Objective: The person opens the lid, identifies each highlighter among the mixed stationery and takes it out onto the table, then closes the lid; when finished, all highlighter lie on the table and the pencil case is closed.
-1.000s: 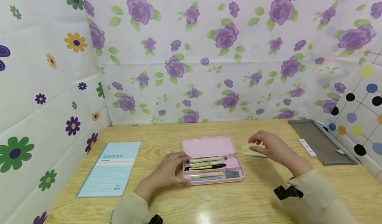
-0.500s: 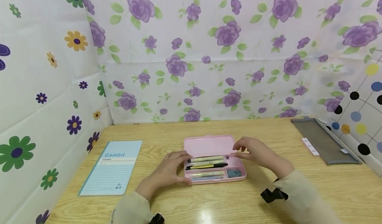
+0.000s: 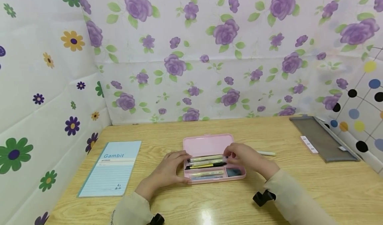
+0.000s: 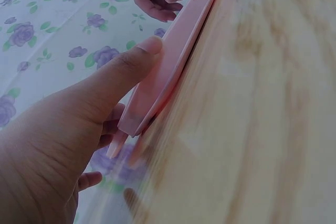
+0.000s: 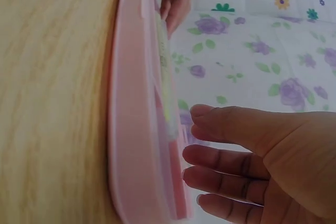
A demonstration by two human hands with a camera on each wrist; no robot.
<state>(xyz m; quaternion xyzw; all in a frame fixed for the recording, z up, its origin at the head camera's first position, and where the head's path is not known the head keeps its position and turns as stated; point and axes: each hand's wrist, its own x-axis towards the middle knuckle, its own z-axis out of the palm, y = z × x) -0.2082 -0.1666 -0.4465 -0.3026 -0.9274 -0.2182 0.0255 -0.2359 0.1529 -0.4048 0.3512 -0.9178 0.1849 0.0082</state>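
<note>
A pink pencil case [image 3: 207, 145] lies on the table with its lid folded back. Several pens [image 3: 206, 166] lie in its long compartments, and a dark eraser [image 3: 234, 172] sits in a small one at the right. My left hand [image 3: 167, 170] grips the case's left end between thumb and fingers; in the left wrist view the thumb [image 4: 149, 45] lies against the pink wall. Over the right end of the case is my right hand [image 3: 243, 155], fingertips close to the pens' ends. In the right wrist view its fingers are loosely bent and hold nothing.
A light blue notebook [image 3: 110, 168] lies at the left. Just beyond the right hand is a pale pen-like stick [image 3: 266, 153]. Farther right lie a grey mesh pouch [image 3: 324, 138] and a white strip [image 3: 309, 144]. Flowered cloth [image 3: 191, 68] hangs behind the table.
My right hand has moved left from above the pale stick to the right end of the pencil case. The left hand keeps its grip on the case.
</note>
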